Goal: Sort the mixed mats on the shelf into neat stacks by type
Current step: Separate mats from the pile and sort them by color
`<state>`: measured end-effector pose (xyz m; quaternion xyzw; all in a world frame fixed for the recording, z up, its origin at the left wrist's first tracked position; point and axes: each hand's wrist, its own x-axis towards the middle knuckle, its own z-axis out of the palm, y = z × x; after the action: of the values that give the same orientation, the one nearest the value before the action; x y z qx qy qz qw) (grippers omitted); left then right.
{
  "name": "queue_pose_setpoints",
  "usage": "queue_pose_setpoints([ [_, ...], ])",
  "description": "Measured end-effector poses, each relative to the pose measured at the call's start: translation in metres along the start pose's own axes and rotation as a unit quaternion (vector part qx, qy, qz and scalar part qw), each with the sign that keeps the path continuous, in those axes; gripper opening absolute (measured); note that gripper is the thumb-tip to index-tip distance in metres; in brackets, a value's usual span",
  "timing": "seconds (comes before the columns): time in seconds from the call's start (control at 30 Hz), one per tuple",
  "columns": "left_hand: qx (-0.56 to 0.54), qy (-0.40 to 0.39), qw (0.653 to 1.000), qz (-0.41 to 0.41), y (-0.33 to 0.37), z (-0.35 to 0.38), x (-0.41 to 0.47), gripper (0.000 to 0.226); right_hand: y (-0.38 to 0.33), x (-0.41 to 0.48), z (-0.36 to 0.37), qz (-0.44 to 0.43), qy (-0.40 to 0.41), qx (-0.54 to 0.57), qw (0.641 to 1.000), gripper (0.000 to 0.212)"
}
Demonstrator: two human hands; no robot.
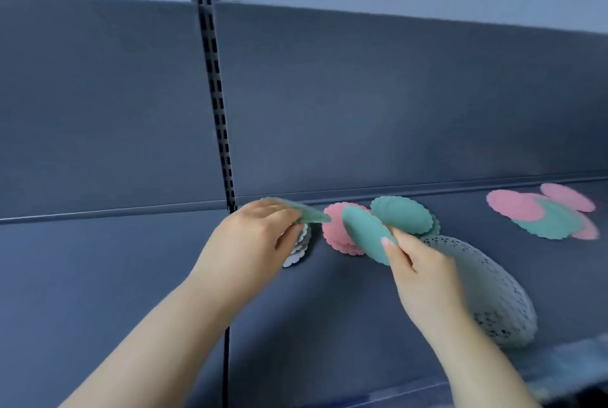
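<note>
My left hand (253, 236) grips a small teal scalloped mat (306, 211), held edge-on above a stack of white scalloped mats (301, 248). My right hand (418, 272) pinches another small teal mat (365, 233), tilted in the air in front of a stack of pink mats (335, 226). Behind it lies a stack of teal mats (401, 213). At the far right is a mixed pile of larger pink mats (513, 205) and a larger teal mat (549, 221), overlapping each other.
A stack of large white lace-patterned mats (493, 292) lies by the shelf's front edge, under my right wrist. The grey shelf board (98, 276) meets a back panel with a slotted upright (217, 104). The front lip (566, 365) runs at the lower right.
</note>
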<state>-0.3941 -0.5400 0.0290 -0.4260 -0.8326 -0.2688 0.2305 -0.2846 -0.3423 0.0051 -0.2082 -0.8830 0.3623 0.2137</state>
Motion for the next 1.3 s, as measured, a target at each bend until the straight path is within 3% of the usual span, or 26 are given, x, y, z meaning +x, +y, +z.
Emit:
queue_pose_setpoints([
  [0.23, -0.044, -0.043, 0.994, 0.092, 0.054, 0.101, 0.08, 0.029, 0.055, -0.007, -0.066, 0.05, 0.118, -0.005, 0.992, 0.026],
  [0.3, -0.037, -0.099, 0.99, 0.098, 0.066, 0.139, 0.097, 0.027, 0.072, -0.004, -0.085, 0.047, 0.134, -0.001, 0.99, 0.028],
  [0.4, -0.003, -0.253, 0.965, 0.07, 0.075, 0.185, 0.106, 0.03, 0.097, 0.001, -0.11, 0.05, 0.143, 0.007, 0.988, 0.028],
  [0.5, 0.053, -0.296, 0.953, 0.045, 0.081, 0.2, 0.105, 0.031, 0.12, 0.012, -0.131, 0.055, 0.14, 0.018, 0.988, 0.028],
  [0.67, 0.09, -0.27, 0.958, 0.024, 0.086, 0.182, 0.097, 0.031, 0.122, 0.055, -0.138, -0.011, 0.095, 0.02, 0.995, 0.031],
  [0.8, 0.116, -0.185, 0.976, 0.014, 0.092, 0.15, 0.081, 0.034, 0.101, 0.1, -0.109, -0.153, 0.062, -0.06, 0.985, 0.04],
  [0.9, 0.118, -0.141, 0.983, -0.023, 0.095, 0.125, 0.059, 0.036, 0.096, 0.125, -0.069, -0.195, -0.067, -0.177, 0.962, 0.047],
  [0.97, 0.123, -0.122, 0.983, -0.054, 0.097, 0.109, 0.043, 0.036, 0.097, 0.128, -0.048, -0.189, -0.188, -0.264, 0.927, 0.038],
  [1.07, 0.108, -0.103, 0.984, -0.096, 0.101, 0.093, 0.023, 0.035, 0.095, 0.122, -0.042, -0.138, -0.28, -0.263, 0.913, 0.055],
  [1.13, 0.106, -0.096, 0.984, -0.108, 0.105, 0.088, 0.015, 0.036, 0.09, 0.115, -0.05, -0.113, -0.273, -0.208, 0.932, 0.054],
  [1.3, 0.088, -0.077, 0.991, -0.066, 0.116, 0.077, 0.012, 0.036, 0.07, 0.074, -0.082, -0.107, -0.152, -0.09, 0.979, 0.037],
])
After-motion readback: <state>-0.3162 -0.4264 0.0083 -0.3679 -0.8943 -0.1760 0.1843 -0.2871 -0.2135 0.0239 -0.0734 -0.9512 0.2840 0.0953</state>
